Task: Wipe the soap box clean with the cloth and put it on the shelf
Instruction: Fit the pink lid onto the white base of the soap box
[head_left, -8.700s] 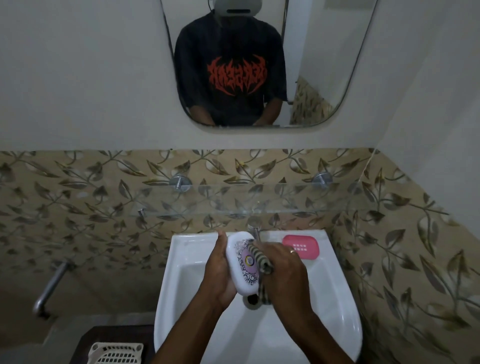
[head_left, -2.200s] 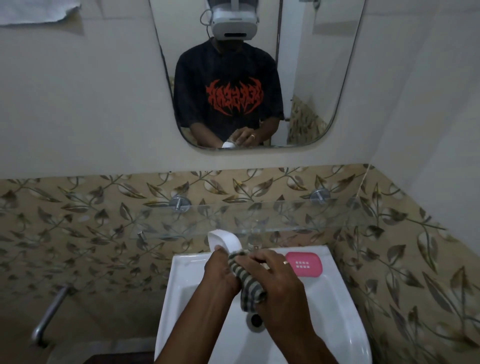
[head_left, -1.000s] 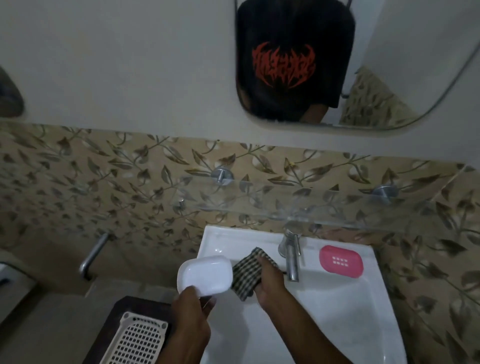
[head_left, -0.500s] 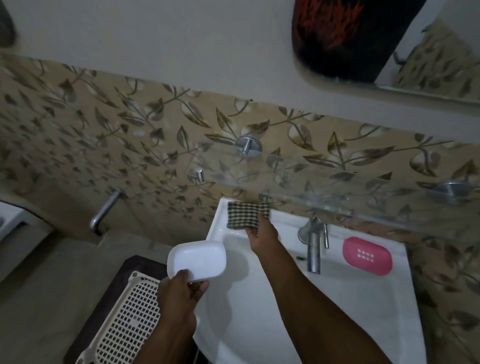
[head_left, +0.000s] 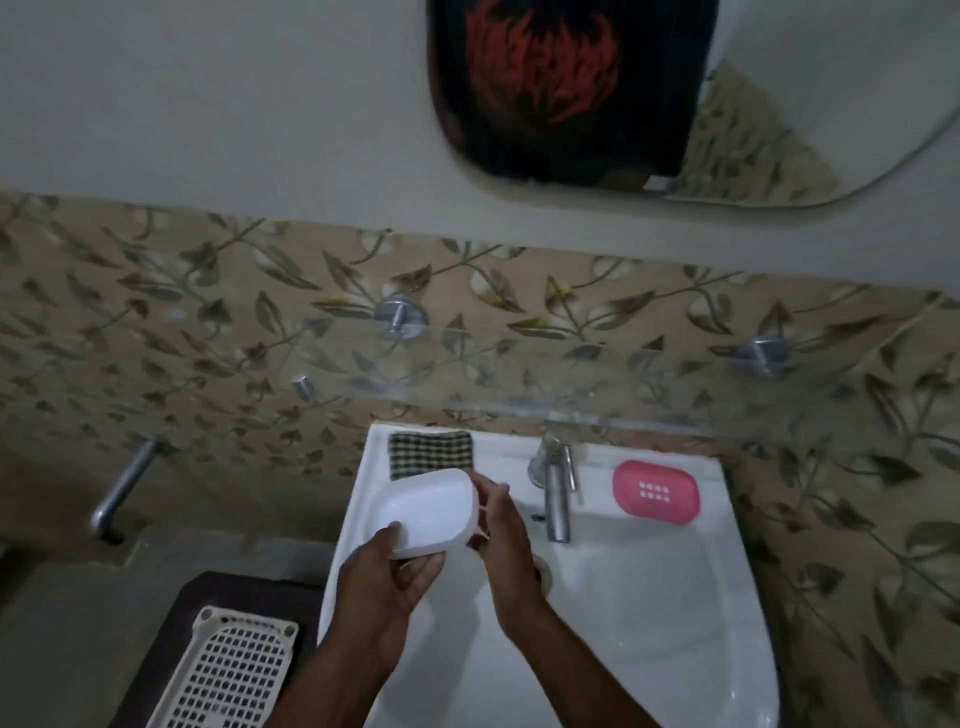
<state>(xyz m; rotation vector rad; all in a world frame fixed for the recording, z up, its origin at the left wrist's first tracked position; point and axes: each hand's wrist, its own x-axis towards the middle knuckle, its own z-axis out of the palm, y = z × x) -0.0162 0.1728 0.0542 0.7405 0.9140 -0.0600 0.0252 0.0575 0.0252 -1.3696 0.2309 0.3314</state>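
Held over the left part of the sink (head_left: 675, 597): a white soap box (head_left: 428, 512), open hollow side up, tilted a little. Gripped at its near-left end by the left hand (head_left: 387, 582), thumb on the rim, fingers curled underneath and mostly hidden by the box. Touched at its right end by the right hand (head_left: 506, 540), fingers loosely bent against the box wall; hard to tell whether pinching the edge or only steadying it, since the fingertips blur into the white plastic. Both forearms cut off by the bottom edge.

On the sink's back-left corner, just behind the box: a checked cloth (head_left: 431, 454), lying flat, its near edge covered by the box. At the back middle of the sink: a steel tap (head_left: 556, 483), spout pointing toward the basin. To the right of the tap, on the sink's back ledge: a pink soap dish (head_left: 655, 491) with small holes.

Above the sink, fixed to the leaf-patterned tiles: a clear glass shelf (head_left: 519, 379) on 2 round metal mounts, hard to trace because of its transparency. Higher still: a mirror (head_left: 779, 130), cut off at the top and right, with a blurred dark shirt bearing a red print. Left of the sink, low down: a perforated cream basket (head_left: 228, 670) on a dark surface, cut off by the frame bottom.
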